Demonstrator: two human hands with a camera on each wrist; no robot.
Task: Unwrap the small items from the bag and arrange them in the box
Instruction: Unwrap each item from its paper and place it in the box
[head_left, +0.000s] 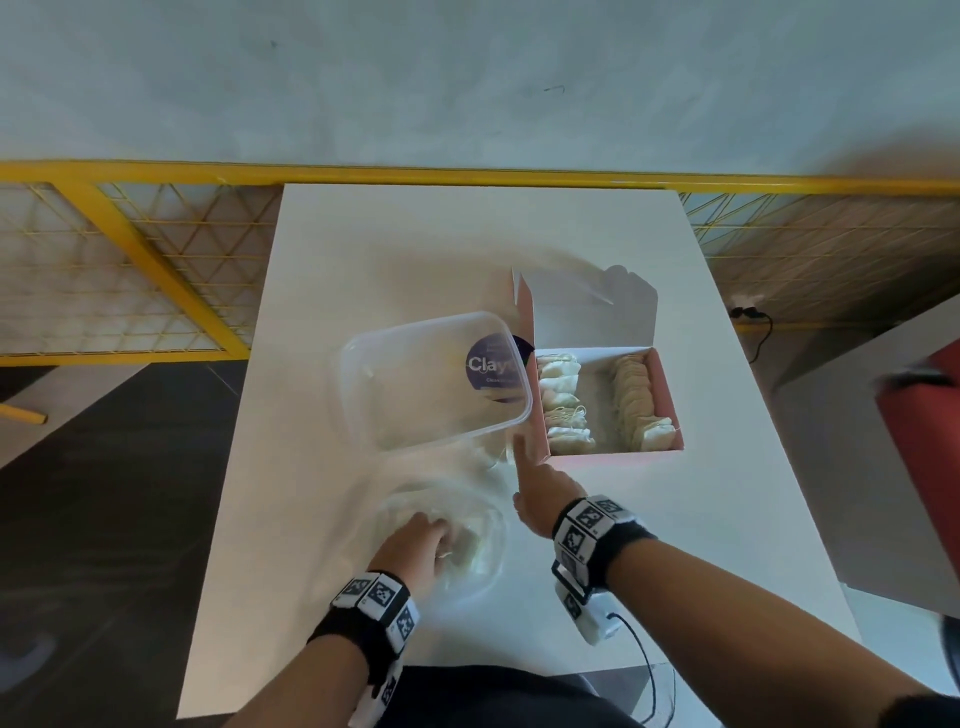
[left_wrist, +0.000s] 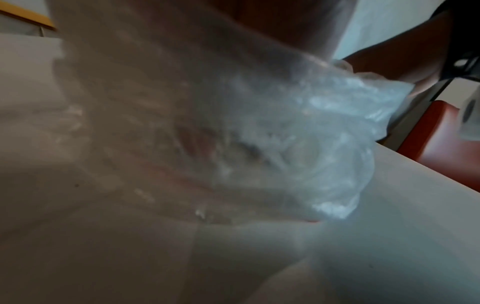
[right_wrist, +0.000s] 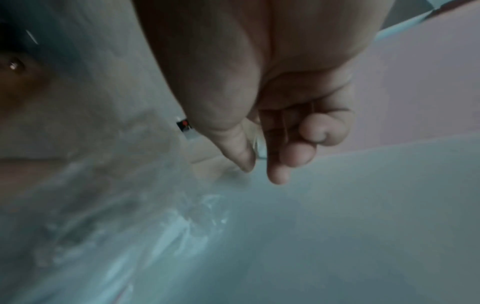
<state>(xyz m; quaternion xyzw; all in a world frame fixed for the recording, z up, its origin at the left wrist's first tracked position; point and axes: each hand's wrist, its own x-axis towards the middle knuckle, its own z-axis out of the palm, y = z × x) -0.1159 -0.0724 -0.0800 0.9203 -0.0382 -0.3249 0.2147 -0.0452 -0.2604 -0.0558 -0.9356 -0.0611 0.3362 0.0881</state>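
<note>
An open pink box sits on the white table, holding two rows of unwrapped tea bags. A crumpled clear plastic bag lies at the near middle. My left hand grips it with curled fingers, and in the left wrist view the bag bunches over them. Just in front of the box's near left corner, my right hand pinches a strip of clear plastic between thumb and forefinger. That strip looks like the bag's upper edge. What is inside the bag is blurred.
A clear plastic tub with a dark round label leans against the box's left side, just beyond both hands. A yellow mesh rail runs behind the table. A red chair stands to the right.
</note>
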